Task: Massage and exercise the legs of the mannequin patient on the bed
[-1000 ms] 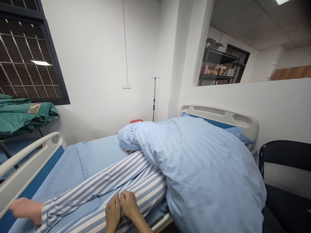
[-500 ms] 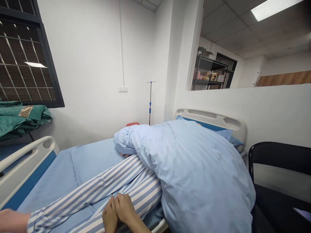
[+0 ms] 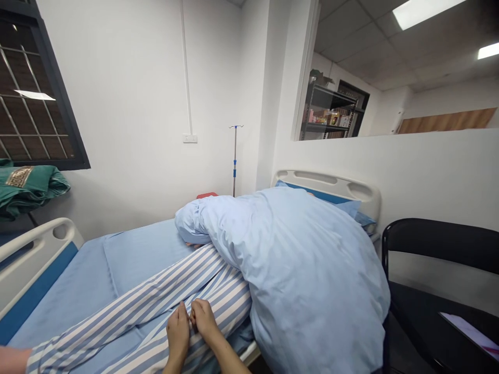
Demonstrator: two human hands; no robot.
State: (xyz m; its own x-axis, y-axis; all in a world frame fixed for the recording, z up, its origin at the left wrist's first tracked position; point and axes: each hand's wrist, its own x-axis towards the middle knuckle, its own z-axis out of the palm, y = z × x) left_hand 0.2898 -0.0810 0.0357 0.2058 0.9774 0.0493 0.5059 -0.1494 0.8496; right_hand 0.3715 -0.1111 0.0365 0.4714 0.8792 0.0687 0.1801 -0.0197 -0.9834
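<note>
My left hand (image 3: 178, 328) is a loosely closed fist at the near leg of a person lying on the bed. Close beside it, with a narrow gap between them, my right hand (image 3: 203, 317) is curled into a fist too. Nothing shows in either one. Both are over the blue-and-white striped trousers (image 3: 156, 296), near the knee; whether they touch the cloth I cannot tell. A light blue quilt (image 3: 304, 265) covers the person's upper body and is bunched over the thighs. One bare foot or ankle (image 3: 13, 359) shows at the lower left.
The bed has a footboard (image 3: 39, 241) at left and a headboard (image 3: 331, 182) at the back right. A black chair (image 3: 436, 244) with a flat, light-coloured item (image 3: 470, 332) on its seat stands at right. Behind the bed rises an IV pole (image 3: 234, 156). Folded green cloth (image 3: 35, 187) lies at left.
My two fists have come slightly apart, having been pressed against each other. The view has turned a little to the right, showing more of the chair. The quilt and the legs look unmoved.
</note>
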